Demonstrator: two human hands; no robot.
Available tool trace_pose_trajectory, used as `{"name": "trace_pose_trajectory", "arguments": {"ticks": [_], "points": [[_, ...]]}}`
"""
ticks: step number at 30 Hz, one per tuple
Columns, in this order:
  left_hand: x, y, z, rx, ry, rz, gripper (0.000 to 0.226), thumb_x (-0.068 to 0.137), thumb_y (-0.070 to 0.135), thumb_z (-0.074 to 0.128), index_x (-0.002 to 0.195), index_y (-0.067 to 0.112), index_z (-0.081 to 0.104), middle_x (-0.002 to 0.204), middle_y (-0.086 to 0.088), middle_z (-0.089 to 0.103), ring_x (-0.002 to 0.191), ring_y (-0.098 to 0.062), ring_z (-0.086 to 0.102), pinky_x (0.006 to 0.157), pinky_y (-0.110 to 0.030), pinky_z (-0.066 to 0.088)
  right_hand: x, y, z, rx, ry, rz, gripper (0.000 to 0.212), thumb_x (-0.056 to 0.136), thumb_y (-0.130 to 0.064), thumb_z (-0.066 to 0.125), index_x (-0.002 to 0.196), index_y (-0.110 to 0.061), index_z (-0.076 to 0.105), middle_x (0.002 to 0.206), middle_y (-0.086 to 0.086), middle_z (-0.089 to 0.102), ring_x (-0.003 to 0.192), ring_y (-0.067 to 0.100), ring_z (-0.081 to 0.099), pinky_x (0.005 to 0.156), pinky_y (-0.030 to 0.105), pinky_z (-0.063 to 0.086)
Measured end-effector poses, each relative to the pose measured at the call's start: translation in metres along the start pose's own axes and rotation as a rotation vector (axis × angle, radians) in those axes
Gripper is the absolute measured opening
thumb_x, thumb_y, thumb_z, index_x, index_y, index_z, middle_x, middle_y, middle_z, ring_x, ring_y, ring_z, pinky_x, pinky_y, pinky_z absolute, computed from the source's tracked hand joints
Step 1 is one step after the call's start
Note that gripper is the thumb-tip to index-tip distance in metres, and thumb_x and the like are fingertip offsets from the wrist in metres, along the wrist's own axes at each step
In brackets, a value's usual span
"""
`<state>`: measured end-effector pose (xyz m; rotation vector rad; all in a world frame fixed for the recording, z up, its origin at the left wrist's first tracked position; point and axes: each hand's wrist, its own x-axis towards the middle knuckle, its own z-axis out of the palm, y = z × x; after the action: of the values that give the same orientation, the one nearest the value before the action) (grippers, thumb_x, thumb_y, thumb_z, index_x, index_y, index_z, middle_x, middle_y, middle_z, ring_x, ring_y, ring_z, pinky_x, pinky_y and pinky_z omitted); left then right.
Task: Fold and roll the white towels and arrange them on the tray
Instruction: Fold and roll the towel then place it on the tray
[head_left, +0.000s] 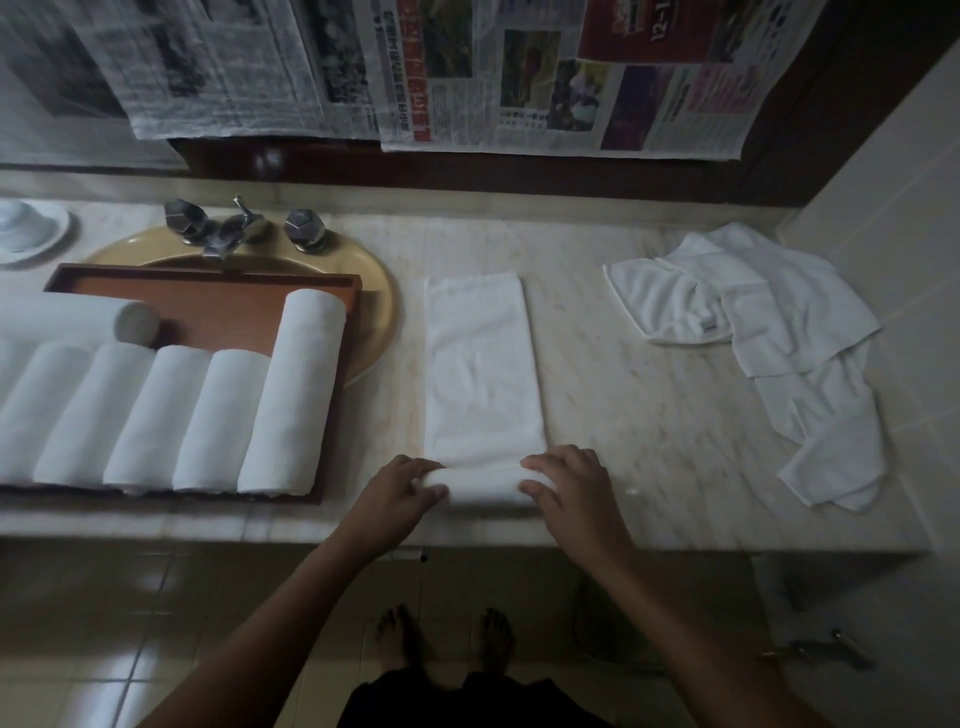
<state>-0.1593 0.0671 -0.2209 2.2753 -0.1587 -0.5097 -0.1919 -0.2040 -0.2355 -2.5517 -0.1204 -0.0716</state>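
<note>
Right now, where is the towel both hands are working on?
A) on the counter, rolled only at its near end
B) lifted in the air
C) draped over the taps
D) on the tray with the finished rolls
A: the left hand and right hand grip a started roll at the near end of the folded towel, whose rest lies flat on the counter, right of the tray.

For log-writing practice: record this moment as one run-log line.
rolling folded towel | left hand, right hand: gripping roll | tray: rolled towels | waiting: loose towels
</note>
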Motion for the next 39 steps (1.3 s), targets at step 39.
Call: {"name": "trace_pose_trajectory", "arguments": {"ticks": [39], "points": [[0.0,-0.013,0.018,0.422,-0.009,0.254,0.054,0.092,0.064,0.04,0.131,0.03,0.053,0.126,0.01,0.045,0.108,-0.015,0.042,0.089,-0.036,0.04,0.003,-0.016,-0.004,-0.237,-0.312,-0.11,0.051,0.094,-0.053,0.045,0.134,-0.026,0.06,0.131,-0.003,0.052,0.118,0.023,0.047,0.103,0.042,0.039]]}}
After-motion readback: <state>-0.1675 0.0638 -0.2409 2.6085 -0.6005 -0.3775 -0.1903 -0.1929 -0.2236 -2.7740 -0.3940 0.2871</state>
